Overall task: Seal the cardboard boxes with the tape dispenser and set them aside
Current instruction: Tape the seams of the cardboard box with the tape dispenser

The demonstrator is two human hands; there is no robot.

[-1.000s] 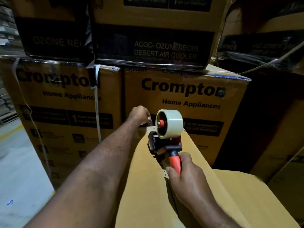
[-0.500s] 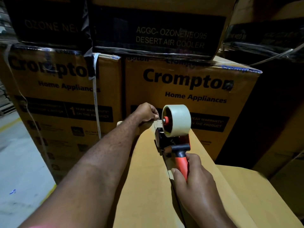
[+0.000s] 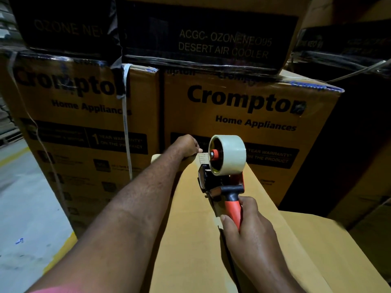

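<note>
Gripping dispenser by its orange handle with right hand, fingers wrapped fully round, thumb along the left side. Sitting on top of plain box, nose toward the far edge, over the centre seam. Roll upright on top, pale, nearly full. Short strip of tape from nose to left hand. Holding that strip down at the box's far edge with left hand, fingers curled and closed on the tape end. Box flaps down, top closed, contents hidden. Seam on the near side of dispenser bare, dark gap showing. Lower brown panel on the right against the box; flap or second box, cannot tell. Right behind the far edge: stacked cartons printed "Crompton Home Appliances", all closed. Above them, dark-banded cartons marked "DESERT AIR COOLER", glossy film round the base. Contents of all hidden. White strap hanging down the right edge of the left lower carton. Grey floor at left, with yellow line.
</note>
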